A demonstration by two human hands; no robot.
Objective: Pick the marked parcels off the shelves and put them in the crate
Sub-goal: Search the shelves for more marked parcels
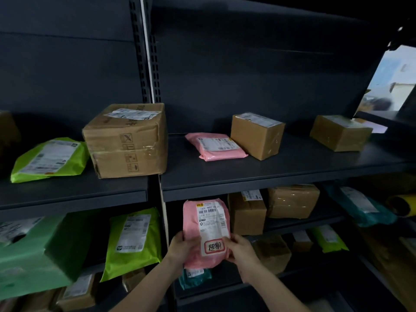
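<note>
Both hands grip one pink parcel (206,221), upright, label side toward the head camera. The left hand (180,246) curls round its lower left edge. The right hand (242,248) pinches the lower right edge, thumb on the front just beside a red-bordered sticker (215,246) with handwritten characters. Probably held this way so label and sticker can be read, the sticker likely being the mark the task means. The parcel is off the shelves, in the air before the lower bays. No crate in view, so the drop-off is not yet done. Just below the pink parcel, a teal mailer (194,276) lies on a low shelf, partly hidden. To its left, a lime-green mailer (135,239) leans upright, label outward. Behind it to the right, a brown carton (247,215) stands in the bay. Above and beyond it runs the upper shelf (270,176), carrying a second pink mailer (216,146) flat with its label up, touching or just beside a small box (256,135). Up to the left sits a large taped box (128,140). None of these shows a red sticker from here.
</note>
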